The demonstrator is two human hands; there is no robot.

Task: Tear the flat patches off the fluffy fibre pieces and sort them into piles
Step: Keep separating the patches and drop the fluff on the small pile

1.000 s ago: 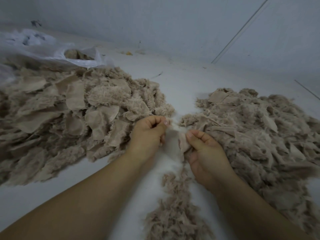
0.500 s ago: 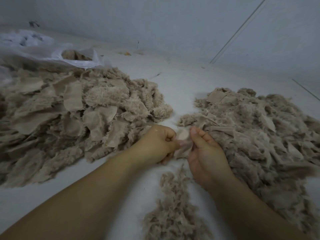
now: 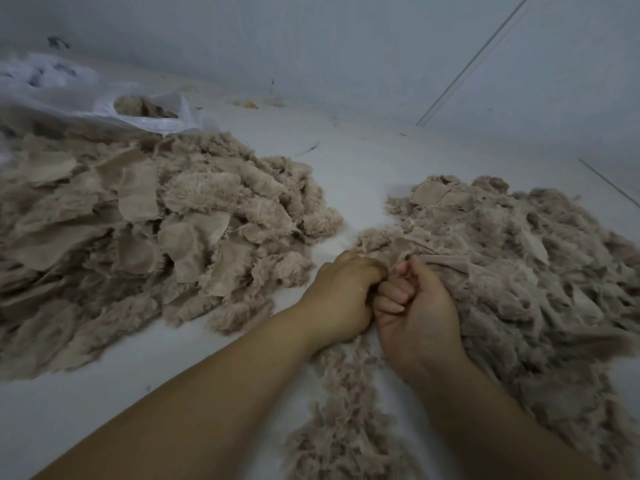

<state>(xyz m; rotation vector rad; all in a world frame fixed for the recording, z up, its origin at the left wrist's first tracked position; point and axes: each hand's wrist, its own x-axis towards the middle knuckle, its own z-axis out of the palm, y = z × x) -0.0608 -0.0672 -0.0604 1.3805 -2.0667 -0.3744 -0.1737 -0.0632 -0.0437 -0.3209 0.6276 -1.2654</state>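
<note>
Left hand and right hand met knuckle to knuckle, fingers curled, at the right fibre pile's near edge; anything pinched was hidden.

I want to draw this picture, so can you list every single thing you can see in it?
big fibre pile: one, beige, left on the table, many flat patches showing
second fibre pile: one, beige, right
small fluffy strip: one, beige, front, between the forearms
plastic bag: one, clear-white, back left, beige fibre inside
table: one, white
wall: grey-white, behind
left hand: curled, at the second pile's edge
right hand: curled, gripping fibre from the second pile
</note>
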